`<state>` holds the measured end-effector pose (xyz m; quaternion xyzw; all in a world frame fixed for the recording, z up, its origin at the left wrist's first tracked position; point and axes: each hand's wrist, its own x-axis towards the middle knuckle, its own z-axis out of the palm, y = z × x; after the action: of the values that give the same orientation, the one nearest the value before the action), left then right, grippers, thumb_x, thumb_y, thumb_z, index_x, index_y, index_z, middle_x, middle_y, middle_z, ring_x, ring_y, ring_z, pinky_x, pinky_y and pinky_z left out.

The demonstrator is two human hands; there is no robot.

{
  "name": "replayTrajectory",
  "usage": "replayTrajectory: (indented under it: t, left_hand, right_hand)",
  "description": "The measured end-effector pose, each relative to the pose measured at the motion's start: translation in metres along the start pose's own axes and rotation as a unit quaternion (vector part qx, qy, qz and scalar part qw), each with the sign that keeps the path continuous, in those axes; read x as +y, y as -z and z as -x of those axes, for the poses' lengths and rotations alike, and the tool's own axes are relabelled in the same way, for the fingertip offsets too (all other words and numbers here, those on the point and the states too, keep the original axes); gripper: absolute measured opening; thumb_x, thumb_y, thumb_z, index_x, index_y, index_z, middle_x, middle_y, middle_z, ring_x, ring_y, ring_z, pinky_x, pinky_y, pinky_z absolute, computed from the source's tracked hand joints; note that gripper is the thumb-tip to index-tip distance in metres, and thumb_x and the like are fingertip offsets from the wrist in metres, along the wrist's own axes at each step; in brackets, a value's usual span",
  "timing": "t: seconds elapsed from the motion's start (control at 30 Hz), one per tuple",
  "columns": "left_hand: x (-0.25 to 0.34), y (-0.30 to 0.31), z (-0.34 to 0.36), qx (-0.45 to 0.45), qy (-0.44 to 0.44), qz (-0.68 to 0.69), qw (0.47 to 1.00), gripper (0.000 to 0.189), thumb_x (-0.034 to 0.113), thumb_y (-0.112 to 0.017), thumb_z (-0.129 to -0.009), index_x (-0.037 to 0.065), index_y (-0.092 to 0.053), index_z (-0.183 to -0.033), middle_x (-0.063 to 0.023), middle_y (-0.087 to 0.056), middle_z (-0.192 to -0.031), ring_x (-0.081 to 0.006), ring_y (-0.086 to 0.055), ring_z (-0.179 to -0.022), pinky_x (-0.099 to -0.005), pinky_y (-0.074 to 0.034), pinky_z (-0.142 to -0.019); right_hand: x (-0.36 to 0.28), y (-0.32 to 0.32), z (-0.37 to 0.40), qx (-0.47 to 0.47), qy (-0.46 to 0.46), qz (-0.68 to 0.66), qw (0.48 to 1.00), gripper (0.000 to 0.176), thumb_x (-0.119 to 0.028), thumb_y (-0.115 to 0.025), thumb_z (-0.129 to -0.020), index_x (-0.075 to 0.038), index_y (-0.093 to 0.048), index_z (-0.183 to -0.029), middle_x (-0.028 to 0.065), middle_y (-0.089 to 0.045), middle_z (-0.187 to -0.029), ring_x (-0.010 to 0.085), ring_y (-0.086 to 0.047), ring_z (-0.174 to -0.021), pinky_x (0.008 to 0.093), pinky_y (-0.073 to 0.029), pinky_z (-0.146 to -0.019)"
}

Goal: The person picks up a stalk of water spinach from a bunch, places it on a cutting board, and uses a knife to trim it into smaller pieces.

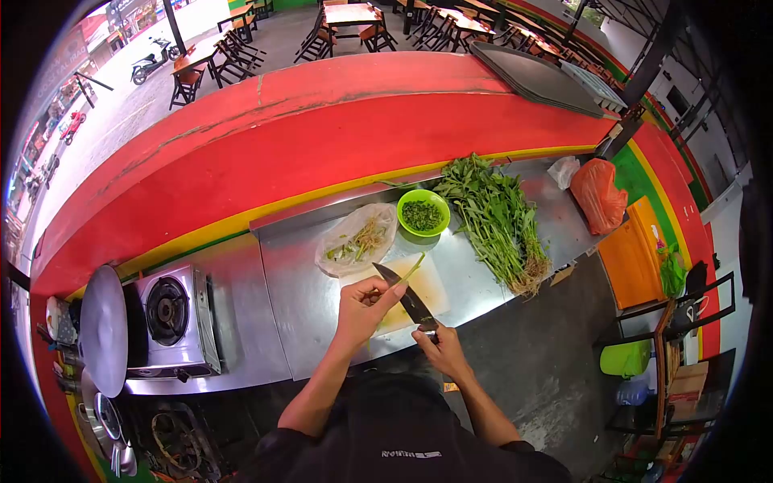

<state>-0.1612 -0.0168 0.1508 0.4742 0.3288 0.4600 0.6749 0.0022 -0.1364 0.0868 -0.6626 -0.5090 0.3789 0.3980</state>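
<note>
My right hand (pixel 440 351) is closed around the handle of a knife (pixel 412 304), its broad dark blade pointing up and to the left over the cutting board (pixel 431 283). My left hand (pixel 366 306) pinches a thin green stalk (pixel 414 266), which sticks out past its fingertips close to the blade. Just beyond the board stands a bright green bowl (pixel 412 233) of chopped greens (pixel 422 215). Left of the bowl, a clear plastic bag (pixel 330 256) lies open with pale stalk and root scraps (pixel 362 241) on it.
A big bunch of leafy greens (pixel 491 213) with roots lies on the steel counter (pixel 302 338) at right. Farther right is an orange plastic bag (pixel 598 196). A gas stove (pixel 171 314) and large round metal lid (pixel 105 330) are at left. A red wall (pixel 322 145) runs behind.
</note>
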Motion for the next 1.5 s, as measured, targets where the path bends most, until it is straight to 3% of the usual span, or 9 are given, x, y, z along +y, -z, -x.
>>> replayTrajectory:
  t: [0.43, 0.5, 0.57, 0.63, 0.77, 0.93, 1.1, 1.23, 1.5]
  left_hand:
    - [-0.011, 0.017, -0.001, 0.017, 0.063, 0.034, 0.997, 0.021, 0.014, -0.074, -0.092, 0.004, -0.064, -0.076, 0.0053, -0.05, -0.058, -0.0011, -0.034, -0.044, -0.0224, -0.021, -0.041]
    - [-0.016, 0.022, 0.003, 0.031, 0.077, 0.024, 0.996, 0.023, 0.014, -0.075, -0.091, 0.004, -0.063, -0.074, 0.0051, -0.049, -0.056, -0.0015, -0.034, -0.044, -0.0226, -0.021, -0.041]
    - [-0.028, 0.034, 0.006, 0.049, 0.126, 0.006, 0.991, 0.023, 0.019, -0.079, -0.088, 0.003, -0.068, -0.075, 0.0047, -0.054, -0.06, -0.0018, -0.038, -0.047, -0.022, -0.024, -0.043]
    - [-0.03, 0.039, 0.008, 0.055, 0.145, -0.005, 0.988, 0.026, 0.021, -0.079, -0.088, 0.003, -0.067, -0.074, 0.0044, -0.054, -0.06, -0.0023, -0.037, -0.046, -0.0228, -0.024, -0.043]
    - [-0.037, 0.046, 0.005, 0.042, 0.164, -0.012, 0.986, 0.027, 0.024, -0.077, -0.09, 0.002, -0.069, -0.076, 0.0038, -0.053, -0.059, -0.0025, -0.038, -0.047, -0.0231, -0.025, -0.044]
    - [-0.05, 0.04, -0.003, 0.035, 0.14, -0.106, 0.984, 0.028, 0.027, -0.075, -0.092, 0.0, -0.073, -0.083, 0.0023, -0.059, -0.063, -0.0043, -0.048, -0.057, -0.0225, -0.035, -0.052]
    - [-0.095, 0.045, -0.011, -0.08, 0.053, -0.228, 0.969, 0.024, 0.02, -0.074, -0.092, -0.003, -0.075, -0.093, -0.0034, -0.07, -0.077, -0.0062, -0.059, -0.067, -0.0231, -0.047, -0.062]
    - [-0.113, 0.043, -0.011, -0.1, 0.079, -0.25, 0.96, 0.023, 0.021, -0.075, -0.091, -0.002, -0.076, -0.095, -0.0046, -0.071, -0.076, -0.0053, -0.058, -0.066, -0.023, -0.046, -0.06]
    - [-0.122, 0.043, -0.013, -0.114, 0.128, -0.209, 0.963, 0.029, 0.025, -0.073, -0.092, -0.002, -0.074, -0.102, -0.0043, -0.067, -0.071, -0.0066, -0.055, -0.053, -0.0238, -0.045, -0.049]
  right_hand:
    - [-0.022, -0.003, 0.0, 0.036, 0.018, 0.01, 0.999, 0.027, -0.027, -0.068, -0.095, 0.0, -0.067, -0.098, 0.0026, -0.056, -0.057, 0.0087, -0.049, -0.05, 0.0302, -0.038, -0.048]
    - [-0.013, 0.002, -0.006, 0.155, -0.061, -0.149, 0.975, 0.029, -0.027, -0.067, -0.096, -0.001, -0.064, -0.085, -0.0013, -0.055, -0.057, 0.0061, -0.047, -0.051, 0.0275, -0.037, -0.047]
    - [-0.015, 0.024, -0.013, 0.205, -0.041, -0.115, 0.971, 0.03, -0.027, -0.064, -0.098, -0.005, -0.058, -0.078, -0.0046, -0.052, -0.059, 0.0029, -0.044, -0.049, 0.0232, -0.033, -0.044]
    - [-0.022, 0.04, -0.014, 0.201, -0.063, -0.251, 0.945, 0.029, -0.027, -0.063, -0.099, -0.007, -0.055, -0.08, -0.0055, -0.048, -0.058, 0.0028, -0.042, -0.046, 0.0228, -0.032, -0.041]
    - [-0.017, 0.039, -0.014, 0.118, -0.118, -0.269, 0.949, 0.035, -0.034, -0.061, -0.101, -0.008, -0.049, -0.08, -0.0059, -0.041, -0.055, 0.0031, -0.037, -0.042, 0.0228, -0.027, -0.038]
    - [-0.002, 0.011, -0.016, 0.076, -0.171, -0.328, 0.926, 0.028, -0.03, -0.065, -0.098, -0.003, -0.062, -0.094, -0.0054, -0.039, -0.055, 0.0045, -0.035, -0.042, 0.0237, -0.028, -0.038]
    - [0.022, -0.014, -0.042, 0.029, -0.24, -0.377, 0.894, 0.024, -0.029, -0.066, -0.098, -0.005, -0.067, -0.103, -0.0078, -0.037, -0.056, 0.0044, -0.035, -0.044, 0.0233, -0.028, -0.041]
    - [0.034, -0.026, -0.046, -0.006, -0.246, -0.453, 0.857, 0.022, -0.029, -0.068, -0.096, -0.008, -0.064, -0.095, -0.007, -0.039, -0.056, 0.005, -0.037, -0.045, 0.0236, -0.03, -0.042]
    - [0.045, -0.012, -0.06, 0.012, -0.239, -0.393, 0.888, 0.018, -0.021, -0.071, -0.093, -0.006, -0.062, -0.089, -0.0051, -0.044, -0.054, 0.0057, -0.038, -0.043, 0.0243, -0.032, -0.041]
